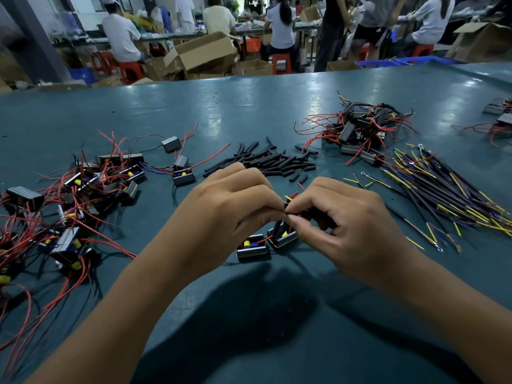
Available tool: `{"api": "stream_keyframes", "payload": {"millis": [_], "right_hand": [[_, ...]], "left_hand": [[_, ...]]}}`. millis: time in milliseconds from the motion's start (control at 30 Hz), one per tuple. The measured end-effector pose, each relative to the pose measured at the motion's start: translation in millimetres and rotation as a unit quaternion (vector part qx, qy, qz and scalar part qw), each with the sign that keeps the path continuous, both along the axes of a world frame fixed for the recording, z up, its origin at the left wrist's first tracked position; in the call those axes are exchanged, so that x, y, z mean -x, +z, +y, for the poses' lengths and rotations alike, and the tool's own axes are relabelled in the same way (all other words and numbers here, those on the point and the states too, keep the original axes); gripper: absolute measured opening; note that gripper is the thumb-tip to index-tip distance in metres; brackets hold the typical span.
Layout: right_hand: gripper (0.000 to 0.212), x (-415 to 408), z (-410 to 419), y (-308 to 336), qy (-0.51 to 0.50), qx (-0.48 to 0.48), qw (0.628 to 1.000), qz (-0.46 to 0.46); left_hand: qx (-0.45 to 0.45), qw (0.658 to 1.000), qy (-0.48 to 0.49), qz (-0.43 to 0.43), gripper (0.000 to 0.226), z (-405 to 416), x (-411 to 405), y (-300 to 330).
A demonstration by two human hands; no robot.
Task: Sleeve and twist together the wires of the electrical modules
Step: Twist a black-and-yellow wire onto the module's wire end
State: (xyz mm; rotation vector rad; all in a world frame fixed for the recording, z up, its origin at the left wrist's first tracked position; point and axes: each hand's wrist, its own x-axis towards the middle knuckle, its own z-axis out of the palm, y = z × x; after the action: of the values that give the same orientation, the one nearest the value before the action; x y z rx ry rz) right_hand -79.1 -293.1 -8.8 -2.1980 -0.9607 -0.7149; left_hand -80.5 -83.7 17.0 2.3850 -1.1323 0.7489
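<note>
My left hand (235,206) and my right hand (340,220) meet fingertip to fingertip above the table's near middle. Both pinch a thin bundle of wires (291,197) whose red and yellow ends stick up between them. My right hand also holds a black sleeved wire (313,213) running under its fingers. Two small black modules (282,236) (252,249) with yellow and blue parts lie right below my hands, joined by a red wire. A heap of short black sleeves (277,162) lies just beyond.
A tangle of modules with red wires (74,200) fills the left of the green table (249,112). Another module pile (360,131) sits at the back right, and a bundle of black, yellow and purple wires (443,195) lies on the right. People work at benches beyond the table's far edge.
</note>
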Motion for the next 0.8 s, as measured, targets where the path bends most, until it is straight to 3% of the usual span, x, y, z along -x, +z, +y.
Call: {"api": "stream_keyframes", "payload": {"millis": [67, 133, 200, 267, 333, 367, 400, 433, 500, 567, 633, 800], "right_hand": [[0.005, 0.9, 0.0, 0.6, -0.001, 0.005, 1.000, -0.003], [0.006, 1.2, -0.2, 0.9, -0.004, 0.011, 1.000, -0.007], [0.006, 1.1, -0.3, 0.5, -0.003, 0.017, 1.000, -0.007], [0.006, 1.8, 0.4, 0.0, 0.004, 0.022, 1.000, -0.006], [0.007, 3.0, 1.6, -0.3, 0.011, 0.025, 1.000, -0.003], [0.007, 3.3, 1.9, -0.2, 0.016, 0.025, 1.000, -0.003], [0.007, 3.2, 1.7, 0.2, 0.019, 0.022, 1.000, -0.003], [0.007, 2.9, 1.2, 0.7, 0.019, 0.018, 1.000, -0.003], [0.006, 1.8, 0.0, 1.7, 0.012, 0.009, 1.000, 0.002], [0.006, 0.7, -1.1, 1.9, 0.003, 0.007, 1.000, 0.008], [0.005, -0.2, -1.8, 0.9, -0.002, 0.007, 1.000, 0.009], [0.004, 0.2, -2.0, 1.0, 0.001, 0.007, 1.000, 0.004]], "left_hand": [[0.045, 0.996, 0.010, 0.075, 0.014, -3.0, 3.4, -0.9], [0.110, 0.972, 0.033, 0.204, 0.017, -5.5, 6.9, -3.6], [0.196, 0.907, 0.044, 0.370, 0.024, -7.2, 9.3, -4.5], [0.285, 0.808, 0.034, 0.515, 0.030, -8.4, 10.8, -3.8], [0.328, 0.728, 0.015, 0.602, 0.034, -10.2, 12.2, -1.9], [0.334, 0.715, 0.014, 0.614, 0.035, -10.8, 12.6, -1.3], [0.331, 0.728, 0.019, 0.600, 0.034, -10.3, 12.3, -1.1], [0.311, 0.771, 0.027, 0.555, 0.031, -8.6, 11.9, -1.3], [0.228, 0.896, 0.037, 0.379, 0.014, -0.8, 10.1, -0.3], [0.131, 0.969, 0.023, 0.209, 0.010, 7.0, 7.4, 2.8], [0.070, 0.990, 0.000, 0.123, 0.018, 10.4, 4.4, 2.1], [0.030, 0.999, -0.015, 0.030, 0.014, 7.1, -0.9, -3.2]]}}
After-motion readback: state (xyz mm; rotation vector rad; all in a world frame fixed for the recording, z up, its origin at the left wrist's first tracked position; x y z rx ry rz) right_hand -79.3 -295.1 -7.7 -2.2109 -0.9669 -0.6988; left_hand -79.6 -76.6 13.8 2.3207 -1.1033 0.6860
